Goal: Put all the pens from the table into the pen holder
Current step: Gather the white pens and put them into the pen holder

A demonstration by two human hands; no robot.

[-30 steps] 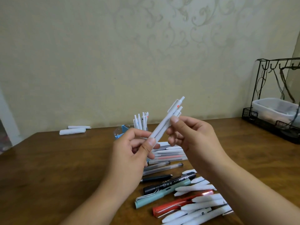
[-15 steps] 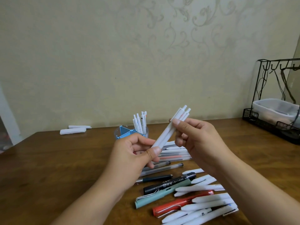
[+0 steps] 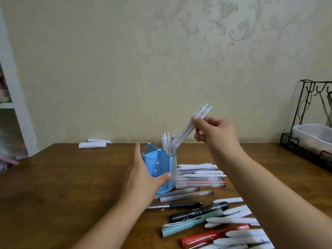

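A blue pen holder [image 3: 158,164] with clear dividers stands mid-table, with several white pens [image 3: 167,142] upright in its right compartment. My right hand [image 3: 212,130] grips a small bundle of white pens [image 3: 188,130], tilted, their lower tips at the holder's right rim. My left hand [image 3: 143,169] is spread against the holder's left and front side, thumb across its front. Many loose pens [image 3: 199,178] lie on the table to the right of the holder and nearer me: clear ones, a black marker [image 3: 199,212], a mint pen [image 3: 190,224] and a red pen [image 3: 213,236].
The brown wooden table [image 3: 62,186] reaches to a patterned wall. Two white pen caps or rolls [image 3: 92,144] lie at the far left edge. A black wire rack [image 3: 309,141] with a clear tub stands at the far right. White shelving is at the left.
My left hand let go of the white pen bundle and moved down to the holder's side. My right hand carried the bundle up and forward until its tips reached the holder's rim.
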